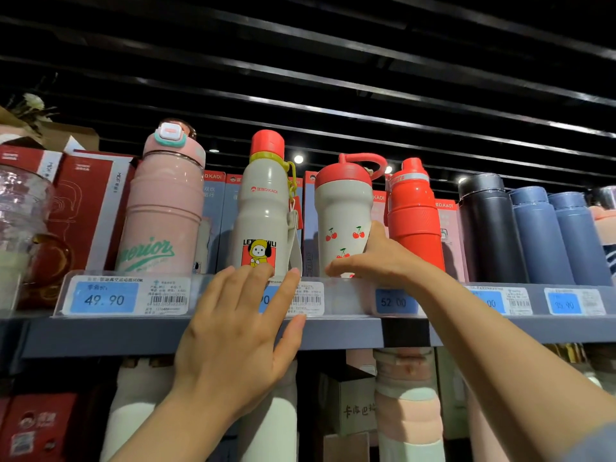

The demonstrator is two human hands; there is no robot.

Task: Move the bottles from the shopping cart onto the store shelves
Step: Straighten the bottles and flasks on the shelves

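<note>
We note the cherry-print bottle (pixel 343 225) upright on the upper shelf (pixel 200 335), between the cartoon bottle (pixel 263 208) and the red bottle (pixel 413 211). Our right hand (pixel 376 258) wraps its lower body. Our left hand (pixel 233 331) lies spread and released, fingertips touching the price-tag strip (pixel 130 295).

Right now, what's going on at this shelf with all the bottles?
A person is stocking a store shelf with drink bottles. The right hand grips the lower part of a cream cherry-print bottle with a red lid, which stands upright on the shelf. The left hand is open, fingers spread by the base of the cream cartoon-print bottle with a red cap.
</note>
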